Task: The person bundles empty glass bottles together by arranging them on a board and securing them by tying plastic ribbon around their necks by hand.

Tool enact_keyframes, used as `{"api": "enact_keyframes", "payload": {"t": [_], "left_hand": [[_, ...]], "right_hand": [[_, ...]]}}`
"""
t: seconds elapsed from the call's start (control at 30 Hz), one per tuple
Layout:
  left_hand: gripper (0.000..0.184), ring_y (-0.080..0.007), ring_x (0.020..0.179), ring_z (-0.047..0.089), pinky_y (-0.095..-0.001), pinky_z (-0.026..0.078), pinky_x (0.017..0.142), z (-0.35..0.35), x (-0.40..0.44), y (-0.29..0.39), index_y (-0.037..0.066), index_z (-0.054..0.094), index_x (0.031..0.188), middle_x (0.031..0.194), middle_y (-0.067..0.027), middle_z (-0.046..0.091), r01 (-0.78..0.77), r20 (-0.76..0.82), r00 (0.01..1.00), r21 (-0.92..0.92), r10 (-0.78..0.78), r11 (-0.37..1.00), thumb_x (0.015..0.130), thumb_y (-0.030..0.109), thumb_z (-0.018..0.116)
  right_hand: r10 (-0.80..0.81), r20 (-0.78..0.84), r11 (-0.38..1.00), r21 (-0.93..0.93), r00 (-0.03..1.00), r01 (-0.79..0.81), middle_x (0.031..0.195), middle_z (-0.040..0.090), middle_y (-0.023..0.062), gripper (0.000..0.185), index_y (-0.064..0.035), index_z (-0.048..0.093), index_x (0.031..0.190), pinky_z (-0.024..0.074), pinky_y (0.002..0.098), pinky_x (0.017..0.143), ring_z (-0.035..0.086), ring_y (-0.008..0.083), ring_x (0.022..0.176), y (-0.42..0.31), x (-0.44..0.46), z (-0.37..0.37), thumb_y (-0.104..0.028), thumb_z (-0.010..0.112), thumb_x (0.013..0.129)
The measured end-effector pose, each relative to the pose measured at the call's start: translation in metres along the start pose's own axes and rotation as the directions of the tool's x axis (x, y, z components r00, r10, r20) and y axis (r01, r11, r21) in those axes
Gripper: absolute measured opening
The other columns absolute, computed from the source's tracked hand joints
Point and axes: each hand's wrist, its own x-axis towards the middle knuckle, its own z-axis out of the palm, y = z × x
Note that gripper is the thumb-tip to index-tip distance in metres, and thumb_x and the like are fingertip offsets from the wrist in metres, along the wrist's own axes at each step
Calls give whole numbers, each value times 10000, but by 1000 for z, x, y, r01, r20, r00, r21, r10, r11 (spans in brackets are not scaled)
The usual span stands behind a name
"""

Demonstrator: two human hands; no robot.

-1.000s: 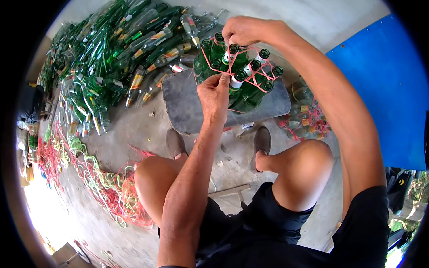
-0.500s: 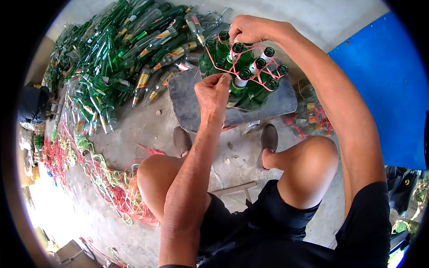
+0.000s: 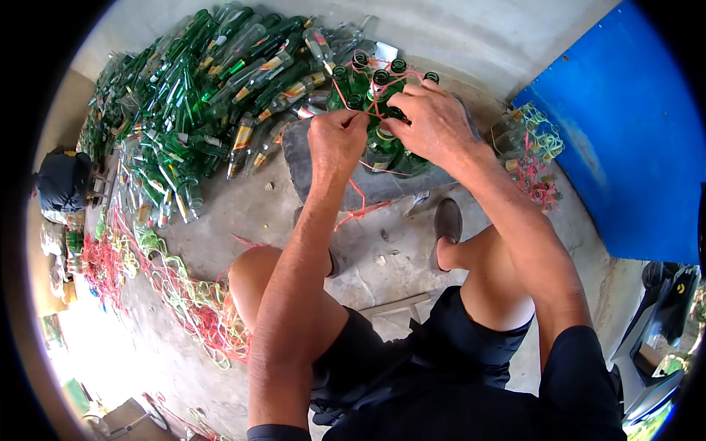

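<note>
A cluster of green glass bottles point(image 3: 379, 156) stands upright on a dark slab point(image 3: 312, 173) in front of me. Pink plastic string point(image 3: 372, 167) runs around the bottles and crosses between their necks. My left hand point(image 3: 338, 140) is closed at the cluster's near left side, pinching the string. Just to its right, my right hand point(image 3: 435, 126) reaches over the bottles, thumb and forefinger pinched at the string near the left fingertips. That hand hides several of the right-hand bottle necks. A loose length of string hangs over the slab's near edge.
A large heap of green and clear bottles point(image 3: 184, 110) lies on the left. Tangled pink and green string point(image 3: 195, 301) covers floor beside my knee. More string point(image 3: 540, 132) and bottles lie at right, near a blue panel point(image 3: 610, 140). My feet flank the slab's near side.
My right hand has come from the far side of the bottles towards me, down beside my left hand. A string end now dangles over the slab's near edge.
</note>
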Motion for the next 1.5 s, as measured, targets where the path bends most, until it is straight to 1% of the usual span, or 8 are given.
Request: {"api": "enact_keyframes", "payload": {"t": [0.1,0.2,0.4,0.6,0.8,0.9,1.13,1.5], "left_hand": [[162,-366,618,672,-413,522,616,-6,3,6,18,772,852,709,-230,664,-133,13,991,174,133,976,827,146,676],[192,-192,582,641,-361,502,595,-15,11,11,11,785,928,678,-170,677,-205,94,978,277,185,939,846,170,714],[167,-258,560,619,-391,491,583,-32,32,27,-22,706,786,650,-212,586,-405,315,902,373,296,835,816,139,673],[159,-405,561,501,-459,435,556,-38,67,42,-39,601,709,634,-234,496,-660,510,735,386,447,645,767,102,645],[177,-404,569,506,-457,444,560,-34,85,64,-34,614,712,646,-232,522,-675,622,703,428,346,601,769,127,660],[185,-358,548,536,-426,467,561,-30,96,67,-25,649,724,625,-212,551,-704,635,684,443,359,555,779,149,679],[226,-170,527,552,-366,473,551,-30,132,64,-22,738,790,570,-101,586,-609,775,619,370,128,701,766,202,756],[186,-187,573,609,-384,490,587,-16,142,72,-4,770,800,604,-91,633,-705,828,559,449,40,549,767,178,789]], "right_hand": [[-8,-55,1000,10,998,8,979,699,110,249,-49,739,891,543,472,912,654,328,1063,-2,-1,6,-266,815,794],[19,9,999,47,1000,-19,967,702,109,226,-51,741,873,541,471,920,649,327,1071,-1,1,8,-242,818,782],[-7,-37,997,81,999,10,984,709,116,215,-48,753,884,529,456,934,650,331,1066,4,-1,12,-220,829,779],[2,-39,992,129,999,4,993,711,117,229,-47,756,949,513,457,959,647,333,1059,3,-2,8,-211,809,797],[15,-2,995,97,1000,-14,997,710,112,261,-43,751,986,501,467,959,638,322,1053,2,-3,6,-248,770,824],[38,15,997,73,999,-39,1026,723,89,241,-57,766,972,516,453,961,644,309,1084,1,-3,6,-247,796,826],[8,-20,998,70,1000,-6,986,702,68,230,-78,754,957,522,452,931,636,294,1050,4,-4,11,-268,778,830],[21,-34,994,105,999,-17,971,690,45,243,-85,752,958,519,458,918,628,284,1056,5,-4,16,-276,778,811]]}}
